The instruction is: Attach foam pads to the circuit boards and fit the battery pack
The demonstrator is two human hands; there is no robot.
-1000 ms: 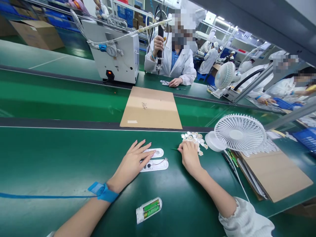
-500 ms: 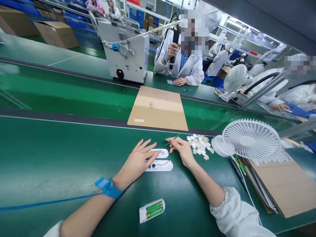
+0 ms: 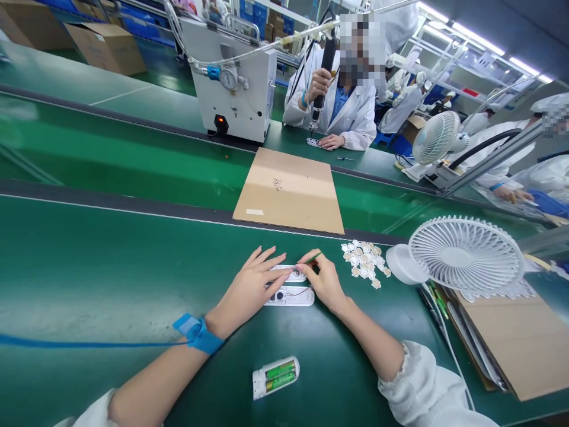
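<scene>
Reaching in from the right, your right hand (image 3: 328,283) had come away from the loose white pieces (image 3: 365,261), which it covered a second earlier, and had its fingertips at the right end of the upper white casing (image 3: 293,274). That hand was closed in a pinch on a thin green stick (image 3: 315,257), whose end showed above the fingers. Whether you also pinched a small piece could not be told.

Your left hand (image 3: 249,290) had stayed flat and open, fingers spread over the left parts of the upper white casing and the lower white casing (image 3: 296,296). Both casings lay side by side toward the far edge of the green surface (image 3: 89,255), left of the loose pieces. The lower one showed a dark round part and a thin wire.

The battery casing (image 3: 276,378) still lay toward the near edge, its green batteries showing. Your white fan (image 3: 464,255) stood to the right of the pieces, above the stacked cardboard (image 3: 511,344).

Across from you, the co-worker's black driver (image 3: 328,59), raised above the white parts (image 3: 315,143) a second before, had come down to them.

The cardboard sheet (image 3: 291,190) beyond the far edge bore a short handwritten mark, not clearly legible, and a pale strip (image 3: 255,212) without readable print. You could make out no brand name.
</scene>
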